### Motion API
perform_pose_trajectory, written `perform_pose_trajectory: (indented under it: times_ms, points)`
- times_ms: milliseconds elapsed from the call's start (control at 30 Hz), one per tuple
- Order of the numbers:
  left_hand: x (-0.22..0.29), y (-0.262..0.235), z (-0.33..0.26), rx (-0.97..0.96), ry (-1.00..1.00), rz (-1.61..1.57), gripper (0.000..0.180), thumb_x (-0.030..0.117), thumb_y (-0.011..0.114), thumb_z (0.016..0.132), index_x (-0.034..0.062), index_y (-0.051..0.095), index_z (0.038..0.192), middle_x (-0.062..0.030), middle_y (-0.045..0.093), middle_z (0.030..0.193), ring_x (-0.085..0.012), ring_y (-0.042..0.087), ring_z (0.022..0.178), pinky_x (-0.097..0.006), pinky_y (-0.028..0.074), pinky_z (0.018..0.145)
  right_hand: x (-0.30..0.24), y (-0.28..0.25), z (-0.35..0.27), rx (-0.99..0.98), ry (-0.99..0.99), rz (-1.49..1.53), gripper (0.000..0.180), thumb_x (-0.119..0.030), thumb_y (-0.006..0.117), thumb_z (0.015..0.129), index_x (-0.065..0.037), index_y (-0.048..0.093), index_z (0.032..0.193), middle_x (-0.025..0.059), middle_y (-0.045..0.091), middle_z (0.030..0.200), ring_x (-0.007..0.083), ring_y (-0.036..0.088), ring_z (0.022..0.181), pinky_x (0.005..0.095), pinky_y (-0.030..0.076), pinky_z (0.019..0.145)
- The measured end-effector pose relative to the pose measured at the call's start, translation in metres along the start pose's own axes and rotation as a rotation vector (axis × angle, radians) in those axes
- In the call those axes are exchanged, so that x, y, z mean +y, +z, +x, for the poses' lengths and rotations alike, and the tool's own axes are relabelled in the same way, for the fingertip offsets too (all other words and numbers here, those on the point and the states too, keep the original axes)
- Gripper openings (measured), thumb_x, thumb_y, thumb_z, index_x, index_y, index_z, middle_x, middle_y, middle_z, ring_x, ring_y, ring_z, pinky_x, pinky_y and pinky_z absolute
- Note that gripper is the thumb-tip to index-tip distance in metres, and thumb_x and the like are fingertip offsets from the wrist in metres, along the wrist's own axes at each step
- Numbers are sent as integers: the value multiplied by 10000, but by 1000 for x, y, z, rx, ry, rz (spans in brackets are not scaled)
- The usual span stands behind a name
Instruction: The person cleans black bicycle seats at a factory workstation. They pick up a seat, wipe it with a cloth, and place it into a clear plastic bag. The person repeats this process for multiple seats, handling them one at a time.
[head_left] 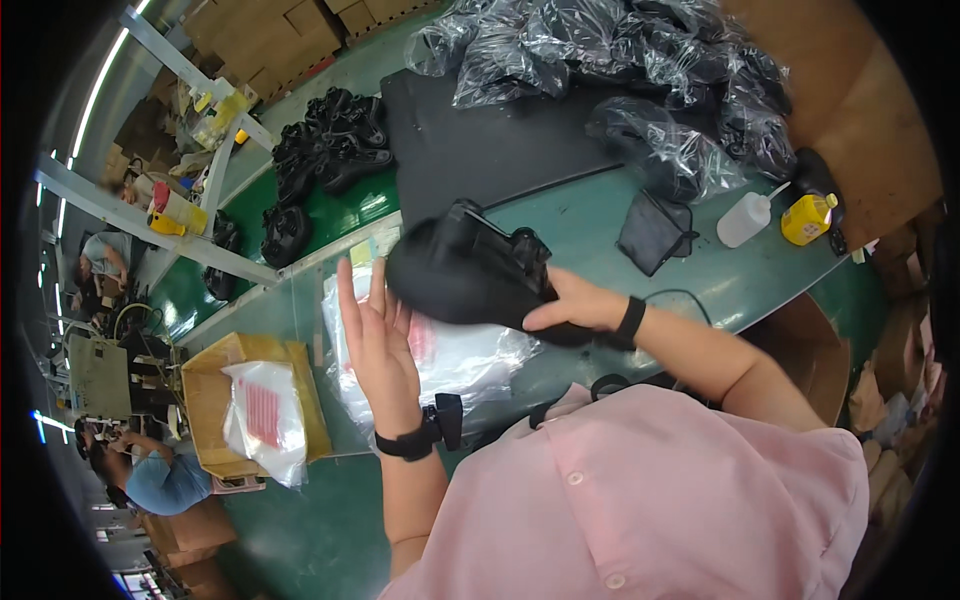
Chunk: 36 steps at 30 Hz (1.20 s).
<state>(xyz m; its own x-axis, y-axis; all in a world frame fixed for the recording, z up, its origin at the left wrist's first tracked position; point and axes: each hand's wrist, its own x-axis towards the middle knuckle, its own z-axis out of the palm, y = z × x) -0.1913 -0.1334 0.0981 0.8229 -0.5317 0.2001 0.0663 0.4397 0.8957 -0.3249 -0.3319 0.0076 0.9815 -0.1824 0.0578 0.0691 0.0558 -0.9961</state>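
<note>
A black bicycle saddle [455, 265] is held above the table with its underside and rails partly showing. My right hand [580, 302] grips it near the narrow end, thumb on the near side. At the saddle's wide end, my left hand [378, 345] is raised with its fingers stretched out and nothing in it. Those fingertips are close to the saddle's edge; whether they touch it I cannot tell. Below both hands lies a stack of clear plastic bags [490, 360] with red print, partly hidden by the saddle.
Wrapped saddles [600, 50] are heaped on a black mat [480, 135] at the back. Bare black saddles [325, 145] lie to the left. A yellow bin [315, 400] holds more bags. A white squeeze bottle [743, 220] and a yellow bottle [808, 220] stand right. Other people sit far left.
</note>
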Motion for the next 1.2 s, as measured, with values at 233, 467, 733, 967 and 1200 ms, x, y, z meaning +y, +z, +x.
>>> perform_pose_trajectory:
  times_ms: [233,467,733,967,1200]
  points:
    - [-49,71,-34,-839,585,1277,658,408,706,714,232,527,1323,-16,465,1400,-286,371,1335,-634,239,1046,-7,32,-29,247,484,1342,680,-631,404,896,-61,459,1263,138,616,953,236,596,552,345,490,449]
    - [-110,-95,63,-396,-311,1391,370,294,602,858,0,641,1079,-196,654,1086,-383,580,1047,-422,437,920,24,-10,-83,-248,392,1183,734,-624,461,861,61,483,1126,169,531,717,236,538,418,286,412,294]
    - [-188,-67,-41,-281,-22,1557,585,273,706,770,-14,487,1230,-221,534,1154,-378,503,1074,-459,478,827,94,-76,-90,621,102,-743,700,-323,781,677,66,460,1162,221,649,958,340,648,896,416,496,798]
    - [-259,-108,-28,-138,-96,1301,220,136,691,714,-28,610,837,-173,623,765,-386,594,739,-429,499,677,111,-51,-84,503,517,-720,854,-448,839,616,63,442,1174,226,628,1070,369,622,966,411,476,845]
    - [-206,-122,-8,25,-660,663,353,304,671,866,58,548,645,30,470,592,-75,434,507,-258,362,454,119,-61,-84,418,679,552,396,-126,691,830,-31,508,1168,74,610,985,174,624,829,339,535,725]
